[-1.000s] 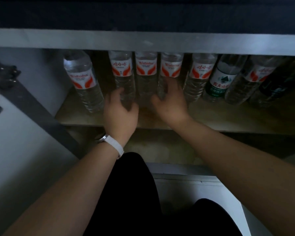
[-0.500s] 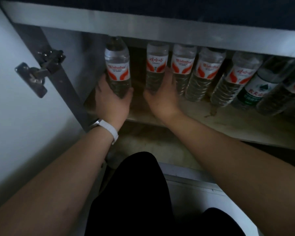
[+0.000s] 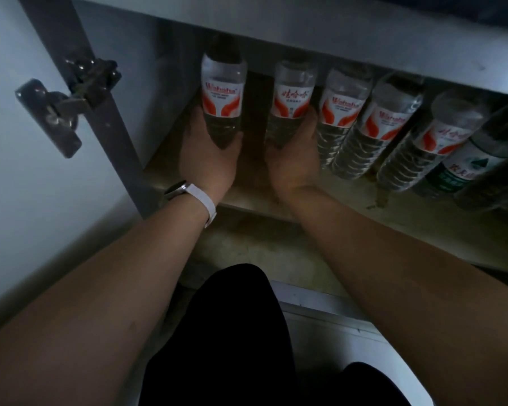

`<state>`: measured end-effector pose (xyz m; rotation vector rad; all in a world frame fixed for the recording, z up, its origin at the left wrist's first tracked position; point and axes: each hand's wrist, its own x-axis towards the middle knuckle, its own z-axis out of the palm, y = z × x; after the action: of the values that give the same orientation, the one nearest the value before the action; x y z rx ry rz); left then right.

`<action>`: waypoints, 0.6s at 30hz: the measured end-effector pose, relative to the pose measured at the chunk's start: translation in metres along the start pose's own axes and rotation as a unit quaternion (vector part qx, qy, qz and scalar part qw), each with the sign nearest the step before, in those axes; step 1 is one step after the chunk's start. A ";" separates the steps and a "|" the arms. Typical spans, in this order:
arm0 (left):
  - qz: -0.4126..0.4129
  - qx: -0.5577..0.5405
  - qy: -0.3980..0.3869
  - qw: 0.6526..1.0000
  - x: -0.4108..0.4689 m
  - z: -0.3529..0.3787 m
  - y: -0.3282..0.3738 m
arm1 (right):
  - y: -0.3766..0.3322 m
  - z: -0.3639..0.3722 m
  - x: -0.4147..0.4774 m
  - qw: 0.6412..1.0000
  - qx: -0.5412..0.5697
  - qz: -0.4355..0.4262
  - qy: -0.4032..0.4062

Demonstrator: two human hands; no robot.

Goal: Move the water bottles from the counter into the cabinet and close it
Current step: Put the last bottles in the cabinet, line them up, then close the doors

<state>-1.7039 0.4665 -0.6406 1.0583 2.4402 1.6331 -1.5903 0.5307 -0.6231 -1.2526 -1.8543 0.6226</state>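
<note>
Left hand [image 3: 210, 159] gripping leftmost bottle [image 3: 222, 98] on cabinet shelf [image 3: 349, 200], right hand [image 3: 291, 162] clasping second bottle [image 3: 291, 98], five more bottles [image 3: 376, 124] ranked rightward, cabinet door [image 3: 18, 142] open.

There is one camera, worn on the person's head. It looks forward and down, from close up, into the open cabinet [image 3: 165, 92] (a wide view, so the edges bend), above both arms.
</note>
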 end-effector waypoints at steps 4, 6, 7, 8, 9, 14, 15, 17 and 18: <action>0.009 -0.034 -0.018 0.999 0.008 0.004 -0.001 | 0.002 0.000 0.003 1.000 -0.022 -0.003 0.004; 0.017 -0.043 -0.021 0.999 0.012 0.007 -0.002 | 0.001 0.001 0.003 1.000 -0.020 -0.001 0.008; 0.018 -0.045 -0.020 0.999 0.014 0.008 -0.002 | 0.000 0.002 0.003 1.000 -0.017 0.003 0.009; 0.019 -0.047 -0.019 0.999 0.016 0.009 -0.003 | -0.001 0.003 0.003 1.000 -0.013 0.007 0.008; 0.021 -0.049 -0.018 0.998 0.018 0.011 -0.004 | -0.002 0.004 0.003 1.000 -0.012 0.013 0.004; 0.032 -0.059 -0.029 0.997 0.023 0.014 -0.008 | -0.004 0.004 0.002 1.000 -0.010 0.026 0.000; 0.036 -0.063 -0.032 0.997 0.024 0.014 -0.008 | -0.004 0.005 0.002 1.000 -0.008 0.027 0.002; 0.039 -0.067 -0.036 0.996 0.027 0.016 -0.008 | -0.003 0.009 0.003 1.000 -0.001 0.027 0.011; 0.040 -0.067 -0.035 0.996 0.030 0.017 -0.008 | -0.002 0.012 0.004 1.000 0.003 0.025 0.016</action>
<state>-1.7245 0.4944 -0.6449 1.1841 2.2387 1.7228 -1.6017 0.5338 -0.6274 -1.3005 -1.7981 0.6320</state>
